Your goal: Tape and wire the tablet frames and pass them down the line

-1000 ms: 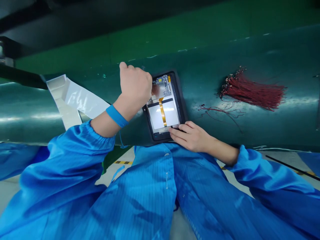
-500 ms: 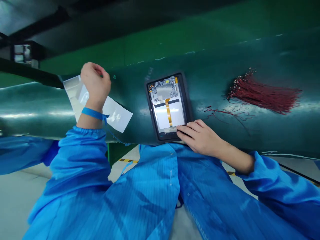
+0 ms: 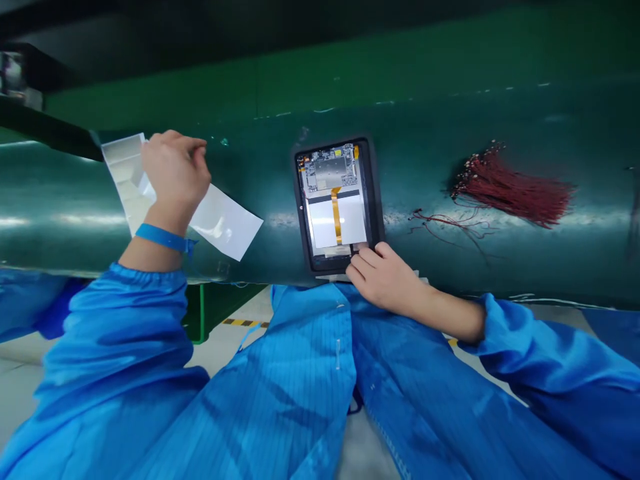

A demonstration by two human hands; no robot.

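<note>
An opened tablet (image 3: 336, 223) lies in a black frame on the green bench, its circuit board (image 3: 331, 172) and an orange ribbon cable (image 3: 337, 220) exposed. My right hand (image 3: 383, 275) is at its lower right corner, fingers curled in and closed. A small dark piece shows by those fingertips, but I cannot make out what they grip. To the left, my left hand (image 3: 175, 167) is raised over white glossy sheets (image 3: 227, 223), thumb and fingers pinched together. Whatever that pinch holds, if anything, is too small to name. A blue band (image 3: 163, 237) circles the left wrist.
A bundle of dark red wires (image 3: 520, 190) lies on the right of the bench (image 3: 270, 160), with several loose wires (image 3: 450, 220) nearer the tablet. A dark bar (image 3: 50, 127) crosses at the upper left. Another blue sleeve (image 3: 30, 303) shows at the left edge.
My right hand's fingers have gone from lying on the tablet's lower edge to curled in at its corner. My left hand has turned slightly over the sheets, still pinched. The view has shifted a little.
</note>
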